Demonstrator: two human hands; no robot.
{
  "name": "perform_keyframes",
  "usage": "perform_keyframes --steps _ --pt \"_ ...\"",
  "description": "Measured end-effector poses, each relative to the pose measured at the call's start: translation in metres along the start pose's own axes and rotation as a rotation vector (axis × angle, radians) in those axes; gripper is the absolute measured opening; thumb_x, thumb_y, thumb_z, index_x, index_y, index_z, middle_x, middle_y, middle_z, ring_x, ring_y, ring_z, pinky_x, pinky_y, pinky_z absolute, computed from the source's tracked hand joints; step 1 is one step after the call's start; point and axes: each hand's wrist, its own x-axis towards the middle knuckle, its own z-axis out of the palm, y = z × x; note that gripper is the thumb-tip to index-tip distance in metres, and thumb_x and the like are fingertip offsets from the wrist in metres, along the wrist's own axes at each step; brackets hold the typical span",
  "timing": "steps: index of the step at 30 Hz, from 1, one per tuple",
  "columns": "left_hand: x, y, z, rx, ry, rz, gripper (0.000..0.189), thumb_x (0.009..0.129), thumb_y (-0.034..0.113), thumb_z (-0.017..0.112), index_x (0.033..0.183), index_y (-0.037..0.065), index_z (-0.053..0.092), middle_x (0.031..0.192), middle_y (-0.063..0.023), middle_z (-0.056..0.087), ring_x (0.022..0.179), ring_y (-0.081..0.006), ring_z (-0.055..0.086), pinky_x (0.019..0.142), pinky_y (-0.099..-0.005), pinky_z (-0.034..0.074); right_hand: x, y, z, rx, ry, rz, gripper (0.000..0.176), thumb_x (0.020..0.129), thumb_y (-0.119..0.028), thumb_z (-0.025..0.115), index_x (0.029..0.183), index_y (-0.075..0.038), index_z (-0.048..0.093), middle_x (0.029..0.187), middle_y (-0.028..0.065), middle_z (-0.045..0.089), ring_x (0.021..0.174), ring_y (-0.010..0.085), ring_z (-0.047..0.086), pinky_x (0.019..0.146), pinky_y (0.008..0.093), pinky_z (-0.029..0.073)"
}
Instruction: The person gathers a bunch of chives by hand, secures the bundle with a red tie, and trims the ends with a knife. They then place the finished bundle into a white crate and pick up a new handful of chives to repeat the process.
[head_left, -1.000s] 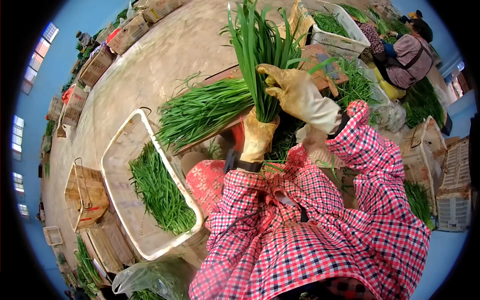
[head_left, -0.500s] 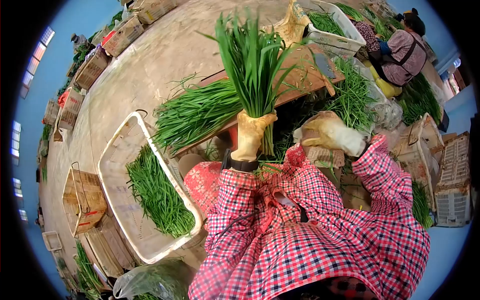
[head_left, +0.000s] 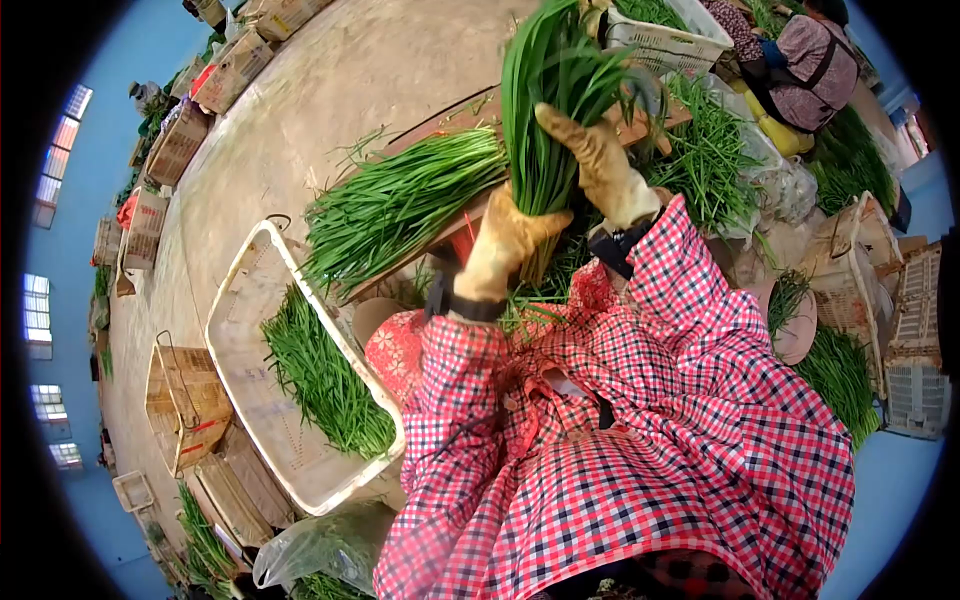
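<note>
My left hand (head_left: 508,240), in a soiled cream glove, is closed around the lower part of a bunch of green garlic chives (head_left: 540,150). The bunch stands nearly upright, its leaf tops leaning to the right. My right hand (head_left: 605,170), gloved alike, lies against the right side of the leaves with a finger stretched out; its other fingers are partly hidden. Just left of the bunch, a pile of chives (head_left: 410,205) rests on a wooden board (head_left: 455,232).
At lower left stands a white plastic crate (head_left: 235,330) with chives inside. Loose green stalks (head_left: 700,150) lie on plastic to the right. A person (head_left: 805,75) sits at upper right near another white crate (head_left: 680,50). A plastic bag (head_left: 320,540) lies at the bottom.
My right hand has moved up and left from beside my lap to the bunch. The bunch has shifted slightly right, and its tops now bend right. My left hand keeps its hold.
</note>
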Motion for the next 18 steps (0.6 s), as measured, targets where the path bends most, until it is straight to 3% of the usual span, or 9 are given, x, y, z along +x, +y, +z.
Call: perform_keyframes --steps 1,5,6,7,8,10,12,15,18 --pt "0.007 -0.003 0.004 -0.29 0.059 0.06 0.03 0.081 0.014 0.074 0.105 -0.002 0.064 0.096 -0.0064 0.072 0.082 -0.0162 0.067 0.074 -0.03 0.053 0.007 -0.001 -0.004 -0.069 -0.044 -0.175 0.032 0.099 -0.02 0.053 0.121 0.002 0.062 0.131 0.0157 0.058 0.124 0.0234 0.056 0.108 0.0375 0.045" --pt "0.057 0.004 -0.021 -0.129 0.022 0.062 0.047 0.071 0.021 0.086 0.108 0.001 0.064 0.096 -0.0079 0.072 0.082 -0.0178 0.066 0.074 -0.0307 0.053 0.05 -0.022 -0.008 0.05 -0.213 -0.443 0.043 0.095 -0.021 0.06 0.131 -0.001 0.048 0.133 0.017 0.055 0.12 0.0305 0.057 0.1 0.0378 0.05" --pt "0.068 0.028 -0.029 -0.124 -0.029 0.027 0.047 0.069 0.019 0.086 0.106 0.001 0.064 0.095 -0.008 0.072 0.081 -0.0174 0.066 0.073 -0.0312 0.054 0.06 -0.032 -0.005 0.092 -0.224 -0.443 0.049 0.093 -0.022 0.064 0.134 -0.003 0.044 0.133 0.0171 0.055 0.119 0.0326 0.058 0.098 0.0379 0.052" --pt "0.076 0.039 -0.032 -0.049 0.037 0.068 0.046 0.067 0.017 0.087 0.103 0.001 0.064 0.094 -0.0074 0.072 0.081 -0.017 0.067 0.072 -0.0308 0.054 0.067 -0.042 -0.004 0.347 -0.204 -0.257 0.075 0.089 -0.025 0.071 0.148 -0.011 0.026 0.141 0.0159 0.047 0.122 0.0397 0.054 0.092 0.0409 0.055" --pt "0.089 0.039 -0.038 0.055 0.036 0.029 0.05 0.066 0.019 0.088 0.106 0.002 0.063 0.093 -0.0075 0.072 0.081 -0.0168 0.067 0.073 -0.03 0.054 0.063 -0.083 0.02 -0.531 -0.076 -0.465 0.05 0.091 -0.026 0.068 0.133 -0.004 0.052 0.132 0.0162 0.056 0.116 0.0242 0.059 0.091 0.0356 0.054" --pt "0.115 0.025 -0.045 0.207 0.056 -0.021 0.058 0.064 0.022 0.09 0.11 0.002 0.061 0.093 -0.0079 0.072 0.083 -0.0168 0.067 0.075 -0.0297 0.054 0.067 -0.076 0.024 -0.394 -0.032 -0.491 0.04 0.095 -0.022 0.061 0.129 -0.002 0.055 0.126 0.0158 0.06 0.111 0.0225 0.061 0.09 0.0331 0.053" --pt "0.125 0.009 -0.044 0.302 0.096 -0.04 0.064 0.063 0.025 0.091 0.114 0.001 0.059 0.096 -0.0084 0.072 0.087 -0.0172 0.067 0.078 -0.0305 0.054 0.073 -0.053 -0.002 -0.452 -0.084 -0.48 0.046 0.086 -0.032 0.073 0.116 0.001 0.064 0.116 0.0138 0.067 0.11 0.0238 0.064 0.098 0.0333 0.052" --pt "0.134 -0.002 -0.031 0.056 0.031 0.081 0.071 0.062 0.03 0.092 0.116 -0.001 0.057 0.103 -0.0109 0.07 0.095 -0.0188 0.066 0.083 -0.0322 0.053 0.092 -0.007 -0.039 -0.55 -0.019 -0.266 0.061 0.072 -0.04 0.085 0.115 -0.002 0.064 0.11 0.01 0.069 0.104 0.0224 0.065 0.093 0.0335 0.055" --pt "0.154 -0.037 -0.032 0.191 0.02 -0.072 0.073 0.063 0.032 0.091 0.117 -0.002 0.056 0.109 -0.0151 0.067 0.102 -0.0258 0.064 0.088 -0.0343 0.052 0.085 -0.001 -0.045 -0.556 -0.023 -0.219 0.066 0.07 -0.043 0.085 0.117 -0.004 0.062 0.109 0.0094 0.069 0.104 0.0218 0.065 0.091 0.0341 0.056"
